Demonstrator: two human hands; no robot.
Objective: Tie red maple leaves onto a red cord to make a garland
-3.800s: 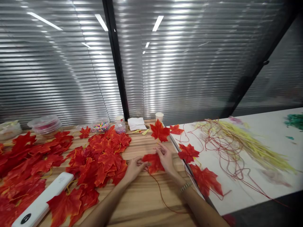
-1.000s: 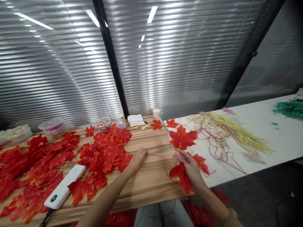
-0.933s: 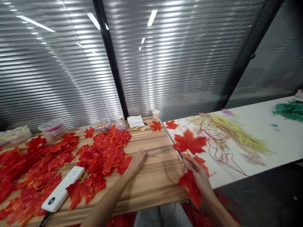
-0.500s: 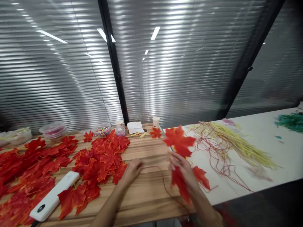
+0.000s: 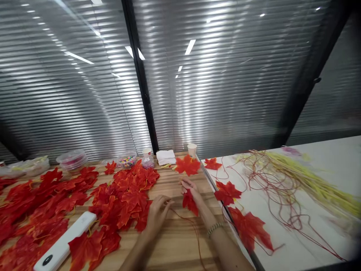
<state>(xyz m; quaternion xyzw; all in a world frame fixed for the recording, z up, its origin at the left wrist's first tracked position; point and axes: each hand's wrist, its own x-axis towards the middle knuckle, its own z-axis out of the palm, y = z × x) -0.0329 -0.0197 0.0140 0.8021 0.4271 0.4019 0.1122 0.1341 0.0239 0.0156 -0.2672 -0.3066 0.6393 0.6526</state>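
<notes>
My right hand is closed in a pinch on the stem of a red artificial maple leaf, whose blade spreads above the fingers. A second red maple leaf hangs just below this hand; whether the fingers grip it too is unclear. My left hand is low over the wooden table, thumb and fingers drawn together at the end of a thin red cord. That cord curves from the fingertips toward the table's front edge. Beside the left hand lies a heap of red maple leaves.
More leaves and a white power strip cover the left side. Bead tubs, paper cups and a white tissue line the back. The white table at right bears tangled red cords, yellow strands and leaves.
My right hand has moved left from the tables' seam, closer to my left hand, carrying the leaf. The view has shifted right, and leaves at the seam now show clearly.
</notes>
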